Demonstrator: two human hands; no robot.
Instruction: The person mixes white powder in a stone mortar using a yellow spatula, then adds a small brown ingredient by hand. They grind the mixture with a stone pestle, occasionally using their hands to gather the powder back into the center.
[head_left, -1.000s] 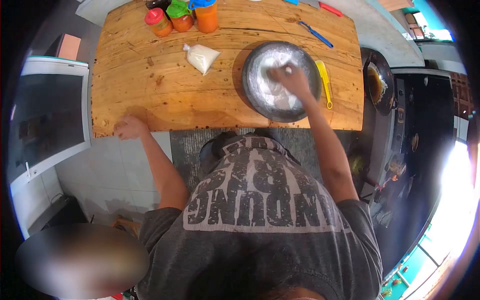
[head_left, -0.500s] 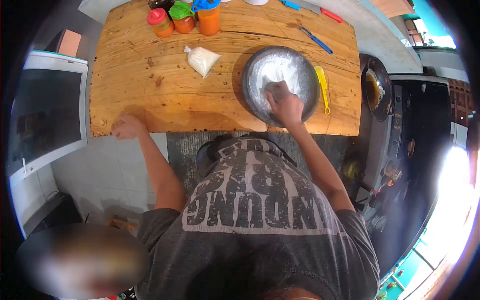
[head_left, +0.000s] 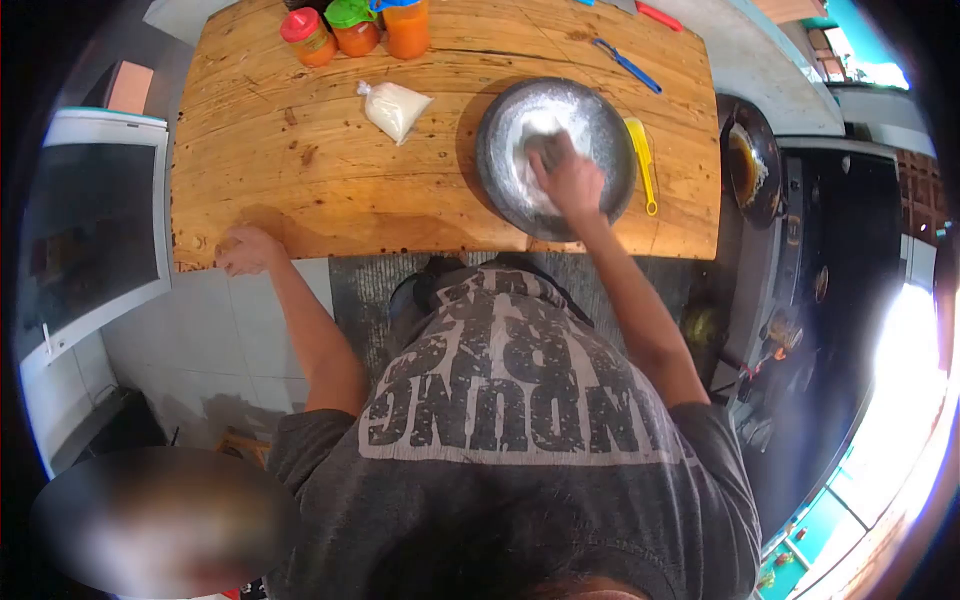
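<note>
A grey stone pestle (head_left: 543,149) is in my right hand (head_left: 572,185), its fingers wrapped round it. It presses into white powder (head_left: 548,120) inside a wide dark stone mortar (head_left: 497,190). Motion slightly blurs the pestle and fingers. At the table's front left corner, my left hand (head_left: 250,250) rests with its fingers curled over the edge of the wooden table (head_left: 350,215). Left of the mortar lies a tied clear plastic bag of pale grains (head_left: 396,110). Just to the mortar's right is a yellow plastic utensil (head_left: 645,168).
Jars with a red lid (head_left: 308,38), a green lid (head_left: 353,27) and a blue lid (head_left: 405,28) stand at the back left. A blue-handled peeler (head_left: 630,66) and a red handle (head_left: 658,16) lie at the back right. A wok (head_left: 750,165) sits beyond the table's right edge.
My right hand and the pestle have shifted slightly within the mortar. The whole view has moved a little, so the table sits higher in it. My left hand stays at the table edge.
</note>
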